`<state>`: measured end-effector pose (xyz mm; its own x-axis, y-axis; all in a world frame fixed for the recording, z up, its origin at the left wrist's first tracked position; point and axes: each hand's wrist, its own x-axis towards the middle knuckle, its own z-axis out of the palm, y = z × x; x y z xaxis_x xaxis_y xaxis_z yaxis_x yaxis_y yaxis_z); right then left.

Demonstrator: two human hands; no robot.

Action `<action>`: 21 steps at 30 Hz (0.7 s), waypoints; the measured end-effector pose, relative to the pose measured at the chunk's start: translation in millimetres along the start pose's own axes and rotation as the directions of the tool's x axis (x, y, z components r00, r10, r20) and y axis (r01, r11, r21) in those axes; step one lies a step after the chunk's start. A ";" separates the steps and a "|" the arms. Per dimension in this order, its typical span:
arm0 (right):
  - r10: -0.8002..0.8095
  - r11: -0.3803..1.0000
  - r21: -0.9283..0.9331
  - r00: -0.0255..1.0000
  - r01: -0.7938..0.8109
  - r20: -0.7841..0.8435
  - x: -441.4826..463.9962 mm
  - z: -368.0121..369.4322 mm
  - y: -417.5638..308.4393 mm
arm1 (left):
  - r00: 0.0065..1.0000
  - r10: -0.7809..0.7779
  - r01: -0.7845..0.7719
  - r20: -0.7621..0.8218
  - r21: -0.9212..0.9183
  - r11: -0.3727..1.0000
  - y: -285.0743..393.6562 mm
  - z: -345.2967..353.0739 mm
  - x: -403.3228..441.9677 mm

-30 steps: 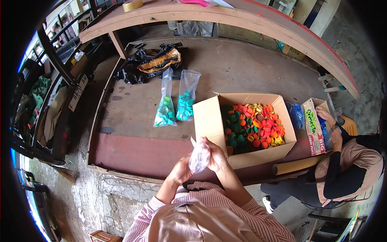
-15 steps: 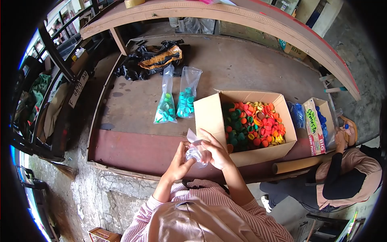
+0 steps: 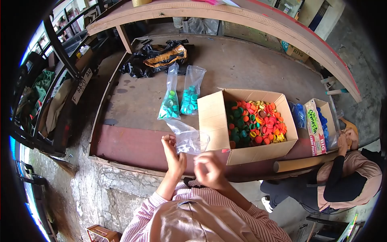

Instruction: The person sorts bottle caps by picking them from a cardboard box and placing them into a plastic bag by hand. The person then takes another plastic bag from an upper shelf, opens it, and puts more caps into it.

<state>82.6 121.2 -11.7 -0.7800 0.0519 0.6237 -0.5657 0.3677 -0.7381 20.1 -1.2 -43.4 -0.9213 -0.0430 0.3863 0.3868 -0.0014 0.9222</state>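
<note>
A clear plastic bag is spread out in front of me, with nothing visible inside it. My left hand is closed on its left edge. Close to the bag's lower right edge, my right hand has curled fingers smeared by motion; whether it touches the plastic cannot be told. Just right of the bag stands an open cardboard box full of red, orange, yellow and green bottle caps. Beyond my left hand lie two clear bags, one with green and teal caps and another with teal caps.
A crumpled black plastic bag lies at the back left. On the right are a smaller box with blue caps and a cardboard tube. A co-worker sits there. A raised wooden shelf edge crosses the back.
The clear bag, bunched between both hands before, is now unfolded and spread out. My right hand has moved down, nearer my body. The view has shifted slightly.
</note>
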 end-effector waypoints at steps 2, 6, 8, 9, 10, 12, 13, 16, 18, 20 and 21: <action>-0.014 0.991 -0.126 0.986 0.035 0.167 10.2 9.4 -16.9 | 0.993 0.113 -0.115 -0.025 -0.054 0.992 2.3 6.7 -5.2; 0.071 0.962 -0.273 0.976 -0.013 0.204 -4.5 12.6 -8.7 | 0.986 0.162 -0.164 0.038 0.033 0.986 -0.2 9.0 -17.6; 0.006 0.974 -0.228 1.000 -0.004 0.008 -3.4 10.3 -5.4 | 0.946 0.238 -0.288 0.220 0.232 0.929 12.4 12.8 -20.1; -0.049 0.983 -0.180 0.981 0.014 -0.187 -3.1 9.4 -3.0 | 0.930 0.192 -0.287 0.314 0.291 0.913 19.9 17.0 -22.0; -0.087 0.975 -0.218 0.972 0.038 -0.220 -4.2 11.0 1.4 | 0.947 0.133 -0.204 0.292 0.226 0.953 15.2 21.4 -26.5; -0.035 0.942 -0.334 0.987 -0.021 -0.160 4.6 3.7 -0.2 | 0.944 0.164 -0.236 0.285 0.240 0.942 15.2 15.4 -27.3; 0.020 0.893 -0.447 0.995 -0.063 -0.101 7.9 -1.3 -0.2 | 0.941 0.200 -0.270 0.272 0.254 0.929 15.5 14.1 -26.5; 0.084 0.788 -0.612 0.996 -0.076 -0.015 5.7 1.0 3.5 | 0.952 0.259 -0.289 0.161 0.210 0.934 15.1 15.7 -21.2; 0.148 0.661 -0.749 0.987 -0.053 0.061 9.0 6.4 -3.6 | 0.965 0.250 -0.259 0.084 0.121 0.958 14.1 16.4 -22.4; 0.116 0.725 -0.689 0.988 -0.013 0.103 11.1 8.3 -9.8 | 0.969 0.241 -0.246 0.060 0.116 0.962 11.1 15.9 -23.2; 0.116 0.738 -0.675 0.981 0.019 0.155 8.8 8.6 -10.0 | 0.972 0.233 -0.236 0.040 0.117 0.965 9.8 15.2 -23.6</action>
<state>79.1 110.0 -1.1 -0.8724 -0.0498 0.4862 -0.2515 0.8987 -0.3593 45.1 14.9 -43.3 -0.8068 -0.0023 0.5908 0.5859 0.1253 0.8006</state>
